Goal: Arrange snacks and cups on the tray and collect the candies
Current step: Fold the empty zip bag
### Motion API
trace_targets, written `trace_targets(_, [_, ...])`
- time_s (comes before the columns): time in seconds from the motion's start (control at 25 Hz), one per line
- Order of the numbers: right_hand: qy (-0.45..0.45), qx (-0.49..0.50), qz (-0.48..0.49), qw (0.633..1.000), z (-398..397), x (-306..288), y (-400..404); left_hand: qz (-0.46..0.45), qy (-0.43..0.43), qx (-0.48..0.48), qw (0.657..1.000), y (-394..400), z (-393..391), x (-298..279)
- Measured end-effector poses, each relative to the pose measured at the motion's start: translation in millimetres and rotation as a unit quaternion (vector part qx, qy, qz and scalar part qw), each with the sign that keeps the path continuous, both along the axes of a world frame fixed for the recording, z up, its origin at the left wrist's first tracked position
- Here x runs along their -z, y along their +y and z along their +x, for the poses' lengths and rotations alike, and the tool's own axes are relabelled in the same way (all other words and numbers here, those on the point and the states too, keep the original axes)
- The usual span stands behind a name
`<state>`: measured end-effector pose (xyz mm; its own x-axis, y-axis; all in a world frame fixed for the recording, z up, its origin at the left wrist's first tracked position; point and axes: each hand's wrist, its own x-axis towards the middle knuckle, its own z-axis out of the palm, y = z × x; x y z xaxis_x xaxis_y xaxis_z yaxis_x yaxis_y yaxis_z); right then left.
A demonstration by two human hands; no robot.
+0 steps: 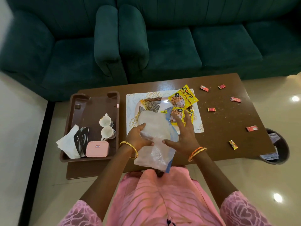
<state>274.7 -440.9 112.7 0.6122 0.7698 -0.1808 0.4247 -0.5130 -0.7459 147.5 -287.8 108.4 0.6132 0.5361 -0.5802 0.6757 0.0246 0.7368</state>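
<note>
Both hands on clear plastic bag (154,136), left hand (138,138) gripping it, right hand (182,136) spread flat, over tray (146,101)

The person wears a pink garment (162,198) with thin tan stripes that curve outward from a central line down the front. The short sleeves are of pink lace with a looping, heart-like pattern; the left sleeve (81,214) and the right sleeve (241,209) both end above the elbow, and the forearms are bare. On the left wrist sit two gold bangles (129,148), one with a beaded edge. On the right wrist sit thin bangles (196,153) in orange and gold. A small dark mark shows at the garment's lower middle.
</note>
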Motion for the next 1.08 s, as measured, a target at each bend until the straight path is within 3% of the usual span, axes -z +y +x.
trace_targets(0.12, [-0.2, -0.168, -0.024, 0.965, -15.5, 6.5, 3.4, -0.046, -0.022, -0.001, 0.999, -3.5, 4.9, 0.7])
trace_targets(0.24, [-0.241, -0.228, -0.171, 0.928, -8.5, 20.2, 7.6, -0.019, -0.022, 0.036, 0.999, -2.3, 6.6, 2.1])
trace_targets(0.32, [-0.207, -0.203, -0.232, 0.929, 9.6, 26.5, 8.6, -0.024, -0.025, 0.052, 0.998, -1.2, 7.7, 3.0])
trace_targets(0.4, [-0.151, -0.163, -0.221, 0.95, 21.7, 29.0, 6.4, -0.035, -0.026, 0.055, 0.998, -1.1, 11.3, 3.5])
trace_targets(0.48, [-0.04, -0.076, -0.144, 0.986, 29.2, 32.0, -0.3, -0.027, -0.032, 0.046, 0.998, 0.2, 18.2, 3.4])
trace_targets(0.56, [0.108, 0.025, -0.046, 0.993, 37.1, 31.7, -11.5, -0.005, -0.025, 0.043, 0.999, 1.7, 27.6, 4.4])
trace_targets(0.76, [0.291, 0.191, 0.087, 0.933, 58.6, 34.2, -31.9, -0.004, -0.035, 0.028, 0.999, 0.4, 55.2, 12.2])
trace_targets(0.92, [0.349, 0.312, 0.134, 0.873, 69.2, 50.8, -46.9, -0.188, -0.044, 0.036, 0.98, -24.0, 88.0, 27.0])
trace_targets(1.08, [0.348, 0.387, 0.17, 0.837, 97.0, 63.7, -68.8, -0.272, 0.059, 0.077, 0.957, -67.5, 123.0, 46.8])
